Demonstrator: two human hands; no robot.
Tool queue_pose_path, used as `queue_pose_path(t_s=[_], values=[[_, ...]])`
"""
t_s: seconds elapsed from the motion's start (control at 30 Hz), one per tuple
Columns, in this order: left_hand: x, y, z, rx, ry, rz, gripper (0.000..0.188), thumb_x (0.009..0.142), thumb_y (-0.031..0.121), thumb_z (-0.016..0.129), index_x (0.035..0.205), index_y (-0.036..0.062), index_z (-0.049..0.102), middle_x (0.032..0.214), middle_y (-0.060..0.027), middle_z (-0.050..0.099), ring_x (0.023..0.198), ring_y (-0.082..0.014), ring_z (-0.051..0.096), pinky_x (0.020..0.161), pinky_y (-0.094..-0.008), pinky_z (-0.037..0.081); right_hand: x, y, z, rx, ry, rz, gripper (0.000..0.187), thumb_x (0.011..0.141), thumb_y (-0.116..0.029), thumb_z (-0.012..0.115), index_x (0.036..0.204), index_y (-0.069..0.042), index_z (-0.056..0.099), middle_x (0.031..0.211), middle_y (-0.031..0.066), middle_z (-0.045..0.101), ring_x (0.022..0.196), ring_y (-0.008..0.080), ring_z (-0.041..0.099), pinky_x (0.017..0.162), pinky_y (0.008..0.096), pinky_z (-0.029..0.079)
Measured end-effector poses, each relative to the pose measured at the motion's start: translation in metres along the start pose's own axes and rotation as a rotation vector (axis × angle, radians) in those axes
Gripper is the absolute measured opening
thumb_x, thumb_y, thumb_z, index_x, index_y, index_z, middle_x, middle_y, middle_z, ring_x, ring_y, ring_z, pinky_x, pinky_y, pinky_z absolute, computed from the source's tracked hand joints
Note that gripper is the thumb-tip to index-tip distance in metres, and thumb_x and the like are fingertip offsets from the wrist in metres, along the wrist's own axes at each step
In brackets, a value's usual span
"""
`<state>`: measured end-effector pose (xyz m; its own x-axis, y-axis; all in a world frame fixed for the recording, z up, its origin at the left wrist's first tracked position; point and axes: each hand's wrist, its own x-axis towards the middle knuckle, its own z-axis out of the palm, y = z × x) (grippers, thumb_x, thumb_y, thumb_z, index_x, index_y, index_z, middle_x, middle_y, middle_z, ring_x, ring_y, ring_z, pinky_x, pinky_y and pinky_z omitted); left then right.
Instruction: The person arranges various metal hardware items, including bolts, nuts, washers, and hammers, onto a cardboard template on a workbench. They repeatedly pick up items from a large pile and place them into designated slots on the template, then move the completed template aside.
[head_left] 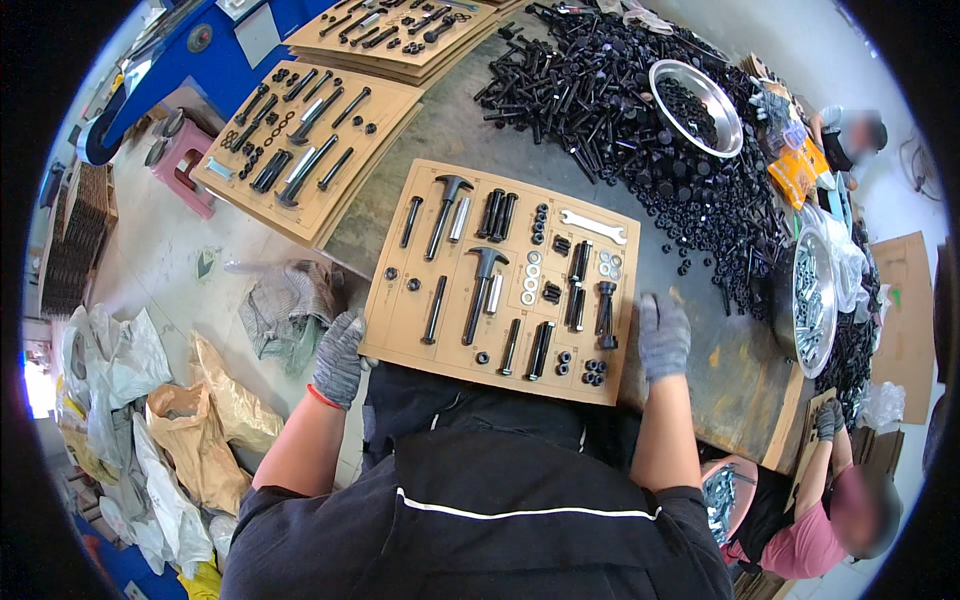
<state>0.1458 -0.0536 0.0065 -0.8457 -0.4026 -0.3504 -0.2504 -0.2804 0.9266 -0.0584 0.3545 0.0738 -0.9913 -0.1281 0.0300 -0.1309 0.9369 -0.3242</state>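
Observation:
A brown cardboard board (450,330) lies in front of me at the table's near edge, with black bolts, nuts, silver washers, metal sleeves and a silver open-end wrench (593,227) laid out on it. Two large T-shaped black bolts (484,290) stand out among them. My left hand (340,360), in a grey glove with a red band at the wrist, is closed at the board's lower left corner, the thumb against its edge. Beside the right edge rests my right hand (664,338), also gloved, its fingers stretched out and apparently holding nothing.
Stacked boards with similar hardware (310,150) stand at the left. Behind lies a big heap of black bolts and nuts (600,90) with a steel bowl (735,130). Another bowl (825,300) is at the right. A co-worker (815,525) works at lower right; sacks (195,430) sit on the floor.

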Motion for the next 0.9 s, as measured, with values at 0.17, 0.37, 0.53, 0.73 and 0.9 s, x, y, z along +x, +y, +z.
queue_pose_path(t_s=[0.17,0.37,0.53,0.73,0.9], values=[[-0.003,-0.004,0.012,-0.568,-0.072,-0.199,0.039,0.094,0.035,0.060,0.121,0.0075,0.054,0.089,-0.0026,0.063,0.069,-0.0093,0.060,0.050,-0.0210,0.046,0.103,-0.015,0.035,-0.006,0.158,-0.401,0.031,0.091,-0.021,0.055,0.118,-0.007,0.061,0.123,0.0158,0.060,0.118,0.0333,0.054,0.104,0.0397,0.041],[-0.029,-0.014,0.065,-0.343,-0.260,-0.113,0.060,0.088,0.034,0.067,0.135,0.0062,0.041,0.118,-0.0081,0.060,0.099,-0.0180,0.063,0.067,-0.0296,0.058,0.157,-0.044,0.031,0.096,-0.226,-0.219,0.022,0.088,-0.020,0.061,0.103,-0.006,0.068,0.102,0.0177,0.068,0.094,0.0330,0.064,0.084,0.0396,0.049],[-0.022,-0.007,0.075,-0.408,-0.361,-0.155,0.062,0.085,0.029,0.070,0.134,0.0051,0.040,0.118,-0.0105,0.060,0.094,-0.0204,0.066,0.066,-0.0284,0.059,0.176,-0.031,0.043,0.167,-0.344,-0.056,0.022,0.086,-0.021,0.065,0.100,-0.004,0.069,0.092,0.0156,0.070,0.083,0.0276,0.066,0.080,0.0361,0.051],[-0.026,0.030,0.076,-0.481,-0.363,-0.080,0.063,0.085,0.032,0.071,0.133,0.0042,0.042,0.114,-0.0128,0.062,0.091,-0.0198,0.067,0.061,-0.0267,0.058,0.169,-0.056,-0.007,0.204,-0.273,-0.085,0.018,0.085,-0.016,0.066,0.096,-0.004,0.070,0.081,0.0101,0.069,0.070,0.0167,0.062,0.068,0.0310,0.051],[-0.016,0.076,0.058,-0.507,-0.361,0.021,0.056,0.085,0.025,0.070,0.130,0.0036,0.046,0.110,-0.0137,0.064,0.087,-0.0213,0.068,0.062,-0.0282,0.059,0.184,-0.091,-0.059,0.263,-0.207,-0.161,0.019,0.084,-0.017,0.066,0.095,-0.002,0.071,0.082,0.0129,0.070,0.070,0.0204,0.064,0.070,0.0328,0.052]])
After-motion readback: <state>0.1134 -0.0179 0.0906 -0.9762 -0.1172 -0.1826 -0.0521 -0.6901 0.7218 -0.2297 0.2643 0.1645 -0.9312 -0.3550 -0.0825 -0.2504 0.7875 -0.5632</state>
